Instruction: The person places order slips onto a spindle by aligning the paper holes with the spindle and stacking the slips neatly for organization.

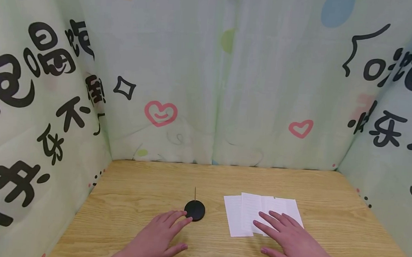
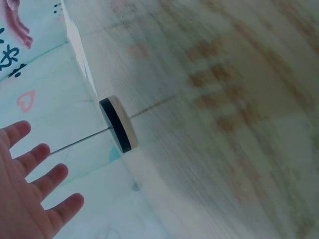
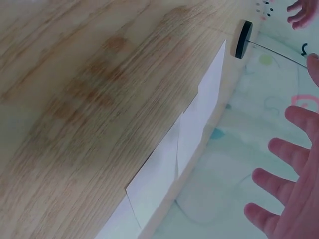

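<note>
My left hand (image 1: 160, 235) hovers over the table with its fingers spread and holds nothing. Just beyond its fingertips stands a round black base with a thin upright metal spike (image 1: 194, 210); in the left wrist view the black disc (image 2: 117, 125) shows from the side, its spike standing straight out. To the right, several overlapping sheets of white paper (image 1: 244, 215) lie flat on the wood. My right hand (image 1: 292, 246), fingers apart and holding nothing, is above their near edge and hides part of them. The right wrist view shows the same sheets (image 3: 154, 174) beneath the raised hand.
A wood-grain table (image 1: 142, 187) carries these things. Pale curtains with printed hearts and black characters surround it: a back curtain (image 1: 195, 73), a left one (image 1: 21, 133) and a right one (image 1: 384, 167).
</note>
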Demonstrator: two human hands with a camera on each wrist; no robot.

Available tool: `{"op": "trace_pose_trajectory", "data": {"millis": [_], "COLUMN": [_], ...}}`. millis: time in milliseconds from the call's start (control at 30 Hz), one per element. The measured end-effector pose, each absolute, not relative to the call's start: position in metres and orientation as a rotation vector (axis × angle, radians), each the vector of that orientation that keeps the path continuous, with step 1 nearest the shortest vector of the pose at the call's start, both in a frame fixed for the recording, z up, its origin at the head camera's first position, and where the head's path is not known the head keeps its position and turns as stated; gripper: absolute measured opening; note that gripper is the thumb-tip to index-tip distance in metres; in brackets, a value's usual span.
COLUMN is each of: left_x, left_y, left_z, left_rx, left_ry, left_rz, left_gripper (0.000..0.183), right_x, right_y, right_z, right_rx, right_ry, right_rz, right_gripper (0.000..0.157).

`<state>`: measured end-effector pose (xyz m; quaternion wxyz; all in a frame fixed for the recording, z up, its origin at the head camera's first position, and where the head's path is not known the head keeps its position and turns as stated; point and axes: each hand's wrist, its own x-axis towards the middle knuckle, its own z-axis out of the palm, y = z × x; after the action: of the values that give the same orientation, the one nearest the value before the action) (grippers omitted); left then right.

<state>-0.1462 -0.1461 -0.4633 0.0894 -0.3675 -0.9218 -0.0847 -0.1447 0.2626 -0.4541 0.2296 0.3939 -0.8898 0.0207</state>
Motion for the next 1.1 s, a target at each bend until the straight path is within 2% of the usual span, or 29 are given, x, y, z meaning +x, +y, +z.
{"op": "trace_pose_trajectory", "data": {"millis": [700,1100], "left_x": [-0.159,-0.167], "left_y": [-0.132,-0.135], "left_z": [-0.461,-0.46], "left_rx": [-0.783,-0.558], "left_ry": [-3.073,-3.025], "left_rz": [-0.513,-0.764], "left_gripper": [0.06,0.061], "right_x": [-0.16,-0.172], "right_y": [0.265,0.27], "right_z": [-0.461,-0.458], "right_rx": [0.921,0.793], "right_ry": [-2.694,-2.825], "right_rz": [0.168,0.277], "right_gripper": [0.052,0.051]}}
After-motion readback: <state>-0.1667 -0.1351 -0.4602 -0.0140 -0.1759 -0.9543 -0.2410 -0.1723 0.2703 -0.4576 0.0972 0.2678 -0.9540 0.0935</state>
